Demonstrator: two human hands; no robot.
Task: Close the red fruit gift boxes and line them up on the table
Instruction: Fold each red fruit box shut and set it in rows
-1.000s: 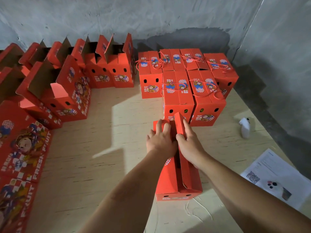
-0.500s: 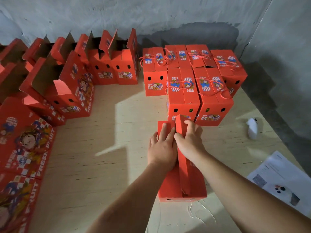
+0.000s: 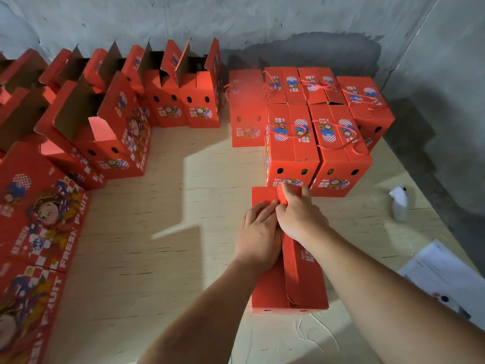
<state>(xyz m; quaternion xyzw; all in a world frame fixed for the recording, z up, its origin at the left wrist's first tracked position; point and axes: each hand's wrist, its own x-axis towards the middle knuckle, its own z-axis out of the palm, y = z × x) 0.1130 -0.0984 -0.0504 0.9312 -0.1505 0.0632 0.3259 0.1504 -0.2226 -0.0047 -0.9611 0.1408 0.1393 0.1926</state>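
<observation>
The left hand (image 3: 258,232) lies flat, fingers straight, pressing the left flap of the box (image 3: 301,285) under both hands on the surface (image 3: 157,258). The right hand (image 3: 299,214) pinches the upright right flap (image 3: 287,195) at its far end. Just beyond the fingers stand closed boxes (image 3: 291,143); open boxes (image 3: 115,132) stand far left.

A pale, wood-grained plywood surface (image 3: 183,258) carries open-topped red cardboard gift boxes (image 3: 118,143) along its left and far sides, closed red boxes with rope handles (image 3: 315,143) far right, one red box (image 3: 301,282) near the front, a white spray bottle (image 3: 399,203) and printed white paper sheets (image 3: 443,274) at right.
</observation>
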